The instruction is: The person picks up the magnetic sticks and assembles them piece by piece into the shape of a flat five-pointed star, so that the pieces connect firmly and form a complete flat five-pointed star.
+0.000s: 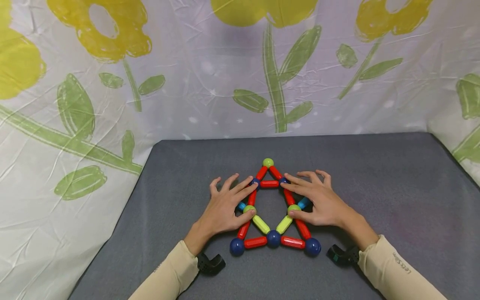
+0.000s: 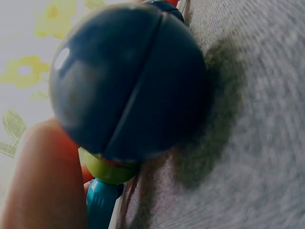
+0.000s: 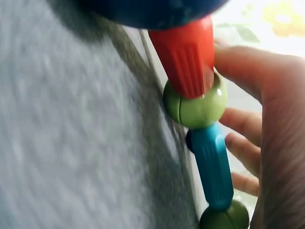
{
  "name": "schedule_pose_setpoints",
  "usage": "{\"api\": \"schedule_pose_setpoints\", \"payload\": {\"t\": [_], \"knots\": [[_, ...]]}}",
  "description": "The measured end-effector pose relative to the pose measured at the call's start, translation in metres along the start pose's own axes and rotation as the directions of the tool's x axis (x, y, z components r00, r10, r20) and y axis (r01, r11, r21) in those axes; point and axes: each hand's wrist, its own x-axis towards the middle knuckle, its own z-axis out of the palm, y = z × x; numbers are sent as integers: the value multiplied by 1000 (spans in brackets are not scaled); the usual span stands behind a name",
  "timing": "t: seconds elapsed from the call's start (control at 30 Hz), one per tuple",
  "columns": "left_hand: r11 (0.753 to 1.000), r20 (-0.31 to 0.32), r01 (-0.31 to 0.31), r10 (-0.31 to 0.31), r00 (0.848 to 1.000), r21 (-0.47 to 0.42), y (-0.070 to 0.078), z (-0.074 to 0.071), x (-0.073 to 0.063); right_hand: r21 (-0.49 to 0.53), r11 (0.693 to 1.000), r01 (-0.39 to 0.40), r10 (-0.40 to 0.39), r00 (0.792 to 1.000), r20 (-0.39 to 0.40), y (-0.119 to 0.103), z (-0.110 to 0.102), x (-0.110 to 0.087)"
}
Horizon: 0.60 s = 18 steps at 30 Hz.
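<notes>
A figure of magnetic rods and balls lies on the grey surface, with a lime ball (image 1: 268, 162) at its far tip. My left hand (image 1: 224, 208) spreads over its left side, thumb at a lime ball (image 1: 249, 210), fingertips at a dark blue ball (image 1: 255, 183). Across from it, my right hand (image 1: 322, 200) has its thumb at another lime ball (image 1: 294, 209) and fingertips by a blue ball (image 1: 283, 182). Two yellow-green rods (image 1: 261, 224) meet at the near middle blue ball (image 1: 273, 238). Blue rods (image 3: 212, 167) stick outward, partly hidden under both hands.
Blue balls (image 1: 237, 246) mark the near corners, joined by red rods (image 1: 256, 242). Each wrist wears a black camera (image 1: 211, 264). Behind the grey tabletop (image 1: 375, 166) hangs a white cloth (image 1: 210, 83) with yellow flowers, which also runs along the left side.
</notes>
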Motion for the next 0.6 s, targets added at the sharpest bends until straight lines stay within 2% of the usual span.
{"api": "schedule_pose_setpoints", "payload": {"t": [0.27, 0.6], "knots": [[1000, -21, -14, 13, 1000, -23, 1, -1, 0, -18, 1000, 4, -4, 1000, -3, -3, 1, 2], [999, -6, -9, 8, 1000, -31, 1, 0, 1, -8, 1000, 2, -2, 1000, -9, -1, 2, 1]]}}
